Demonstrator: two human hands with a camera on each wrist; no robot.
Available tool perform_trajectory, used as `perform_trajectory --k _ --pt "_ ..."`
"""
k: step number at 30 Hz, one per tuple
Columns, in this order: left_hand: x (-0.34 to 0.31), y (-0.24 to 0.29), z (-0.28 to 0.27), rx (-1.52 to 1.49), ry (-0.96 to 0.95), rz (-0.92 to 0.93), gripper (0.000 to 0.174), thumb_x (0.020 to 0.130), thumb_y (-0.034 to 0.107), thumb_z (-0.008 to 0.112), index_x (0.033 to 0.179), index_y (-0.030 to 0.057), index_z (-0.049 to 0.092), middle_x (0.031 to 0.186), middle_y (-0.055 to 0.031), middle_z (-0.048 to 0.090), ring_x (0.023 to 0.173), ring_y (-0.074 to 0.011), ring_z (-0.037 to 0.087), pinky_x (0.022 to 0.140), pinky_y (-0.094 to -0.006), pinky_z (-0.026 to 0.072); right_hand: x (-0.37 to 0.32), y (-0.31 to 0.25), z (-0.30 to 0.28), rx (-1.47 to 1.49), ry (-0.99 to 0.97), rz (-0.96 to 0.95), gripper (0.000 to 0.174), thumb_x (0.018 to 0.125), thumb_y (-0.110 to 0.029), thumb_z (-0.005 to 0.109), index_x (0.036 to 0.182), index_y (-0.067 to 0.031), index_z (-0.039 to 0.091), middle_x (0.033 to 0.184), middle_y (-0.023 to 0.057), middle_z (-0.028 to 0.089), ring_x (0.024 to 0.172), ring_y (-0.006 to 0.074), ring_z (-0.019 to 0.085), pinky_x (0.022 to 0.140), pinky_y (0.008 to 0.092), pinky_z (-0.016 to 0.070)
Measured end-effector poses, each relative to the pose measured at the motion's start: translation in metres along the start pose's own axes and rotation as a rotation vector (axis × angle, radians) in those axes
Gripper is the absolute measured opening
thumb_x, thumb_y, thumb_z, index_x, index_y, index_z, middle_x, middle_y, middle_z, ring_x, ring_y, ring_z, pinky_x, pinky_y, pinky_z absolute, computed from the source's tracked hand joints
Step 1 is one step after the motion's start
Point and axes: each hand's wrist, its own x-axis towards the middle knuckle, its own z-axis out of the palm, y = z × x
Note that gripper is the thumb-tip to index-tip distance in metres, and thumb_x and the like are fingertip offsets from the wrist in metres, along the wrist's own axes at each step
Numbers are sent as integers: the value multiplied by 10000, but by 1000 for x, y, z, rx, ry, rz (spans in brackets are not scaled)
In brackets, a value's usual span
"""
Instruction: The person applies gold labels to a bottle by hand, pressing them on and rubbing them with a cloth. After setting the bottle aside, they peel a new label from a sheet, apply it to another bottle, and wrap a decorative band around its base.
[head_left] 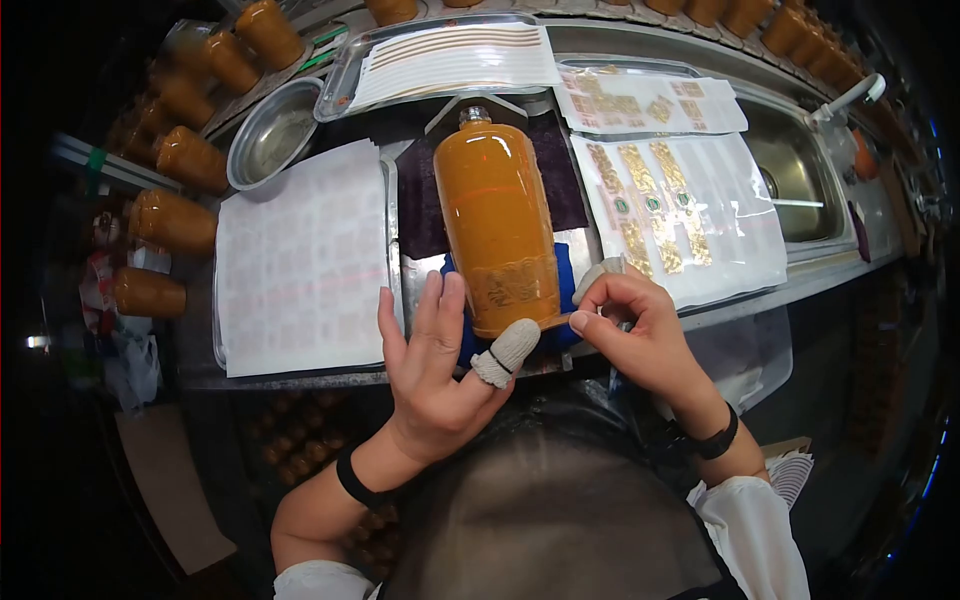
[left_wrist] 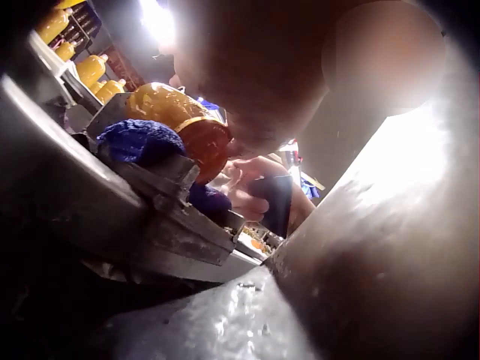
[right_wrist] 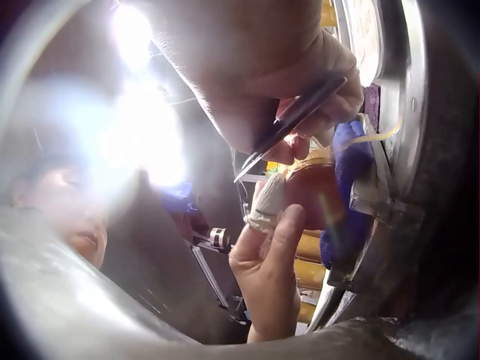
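Note:
An amber-brown glossy bottle (head_left: 490, 210) lies with its silver neck pointing away from me, on a support with blue padding (right_wrist: 351, 161). Near its base runs a dark patterned band. My left hand (head_left: 430, 385) is beside the base, fingers straight, its thumb in a whitish knitted finger cover (head_left: 514, 348) touching the base edge. My right hand (head_left: 645, 335) pinches the end of a thin brown strip (head_left: 556, 321) that reaches the bottle's base. Dark tweezers (right_wrist: 300, 116) lie within that hand too, tips projecting past the fingers.
On the right, a white sheet (head_left: 740, 235) carries gold decorated strips (head_left: 660, 200). A tray with a covering sheet (head_left: 300, 250) lies left, below a metal bowl (head_left: 272, 135). Long strips lie on a tray (head_left: 455, 60) behind. Several amber bottles (head_left: 172, 222) stand left; a sink (head_left: 805, 180) is at right.

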Motion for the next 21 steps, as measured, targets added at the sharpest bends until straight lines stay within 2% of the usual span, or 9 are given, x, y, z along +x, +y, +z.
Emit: perform_trajectory --k 4,5,8,9,13,16,21 --pt "23 11 0 109 -42 77 387 740 117 768 1120 178 732 1480 -295 416 1338 -495 431 1049 -731 210 2 9 6 24 26 -20 73 816 -78 711 815 -34 653 837 20 574 690 73 490 586 205 392" --pt "29 14 4 86 -7 69 372 750 142 757 1121 157 737 1472 -268 445 1323 -481 455 1043 -726 232 2 14 6 28 27 -20 72 815 -76 713 819 -32 656 844 24 570 683 72 490 582 203 390" --pt "35 6 19 55 122 -12 428 745 155 775 1166 102 718 1466 -263 454 1323 -455 469 1051 -707 254 4 7 7 17 -8 -12 82 811 -84 720 822 -28 660 846 28 556 670 75 494 583 209 396" --pt "30 2 18 25 108 -2 562 731 148 804 1254 13 647 1461 -267 460 1340 -438 463 1081 -678 254 3 5 4 11 -7 0 87 809 -88 722 822 -28 661 845 28 551 667 77 495 585 213 400" --pt "15 -7 22 -206 129 -133 737 722 144 844 1357 -50 525 1439 -288 472 1372 -442 427 1123 -645 227 4 -1 4 -32 -5 -90 96 804 -112 733 814 -43 667 795 12 533 651 82 484 586 235 400" --pt "-1 -13 15 -225 108 -146 694 749 166 838 1341 -45 544 1425 -305 476 1366 -436 438 1123 -651 225 0 -5 2 -86 -17 -74 90 800 -107 733 813 -47 668 787 18 532 648 86 478 579 240 390" --pt "-35 -15 9 -157 19 -148 497 802 187 803 1220 -29 645 1441 -317 448 1357 -432 446 1116 -662 232 -2 -14 1 -25 26 -92 86 789 -103 733 795 -52 663 774 22 547 638 92 464 570 246 377"
